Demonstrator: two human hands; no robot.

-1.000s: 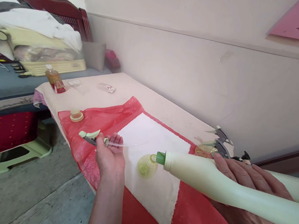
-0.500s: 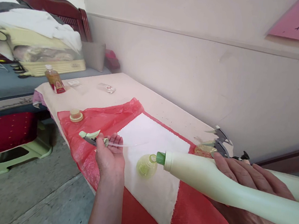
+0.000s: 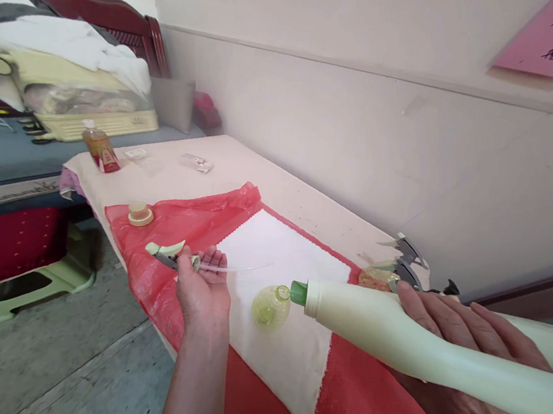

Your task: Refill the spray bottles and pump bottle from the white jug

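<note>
My left hand is closed around a trigger spray head, palm up. The head's clear dip tube points right, over the white cloth. My right hand grips a large cream jug by its side and holds it tipped almost level. The jug's green spout points left, beside the neck of a small yellow-green transparent bottle. That bottle stands uncapped on the cloth. I cannot make out liquid leaving the spout.
Red plastic sheeting lies under the cloth on the table. A cream cap sits on its left part. An amber bottle stands at the far left edge. Other grey spray heads lie behind the jug. A stool is at left.
The jug and its spout have shifted very slightly right relative to the small bottle. My left hand keeps the spray head in nearly the same place.
</note>
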